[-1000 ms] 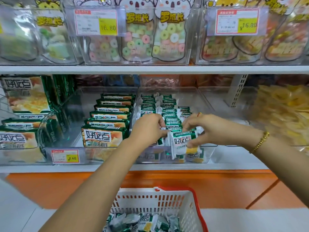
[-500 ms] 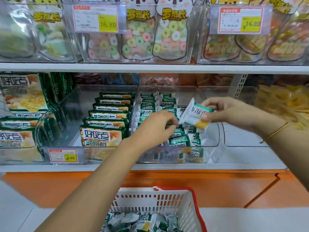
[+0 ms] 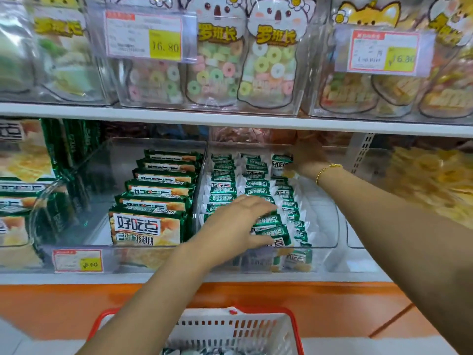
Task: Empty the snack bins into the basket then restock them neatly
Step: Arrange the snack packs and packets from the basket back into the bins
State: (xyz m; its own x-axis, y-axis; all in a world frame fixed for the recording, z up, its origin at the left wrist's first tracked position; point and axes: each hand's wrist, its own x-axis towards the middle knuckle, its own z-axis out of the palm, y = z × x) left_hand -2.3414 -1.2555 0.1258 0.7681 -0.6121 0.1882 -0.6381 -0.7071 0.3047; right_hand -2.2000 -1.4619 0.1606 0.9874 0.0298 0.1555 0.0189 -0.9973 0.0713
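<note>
View: head camera, looking forward and down at a shop shelf and both forearms.
Left hand: the left hand (image 3: 238,221) lay palm down, its fingers nearly straight and close together, pressing on the front rows of small packets (image 3: 225,187) in the middle bin (image 3: 330,226).
Right hand: the right hand (image 3: 307,160) reached to the back of the same bin and pinched the held packet (image 3: 281,162) by its right edge. It held the packet upright at the rear end of the right-hand row. Blur hid how each finger lay. A gold bracelet (image 3: 327,169) sat on that wrist.
Middle bin: clear plastic, standing on the lower shelf (image 3: 363,267). The green-and-white small packets stood inside in rows running front to back.
Left bin: the left bin (image 3: 102,175), also clear, stood just beside the middle one. It held larger green packs (image 3: 146,228) filed one behind another with their labels facing forward. A yellow-cornered shelf tag (image 3: 78,261) was fixed on its front.
Basket: the basket (image 3: 230,329), white with a red rim, sat below the shelf between the two arms, cut off by the bottom edge. A few loose wrappers (image 3: 184,351) showed inside it.
Upper shelf: the upper shelf (image 3: 230,121) carried clear bins of ring-candy bags (image 3: 217,70) with price tags (image 3: 144,37) reading 16.80.
Far right: blurred yellow snacks (image 3: 430,185) filled another clear bin.
</note>
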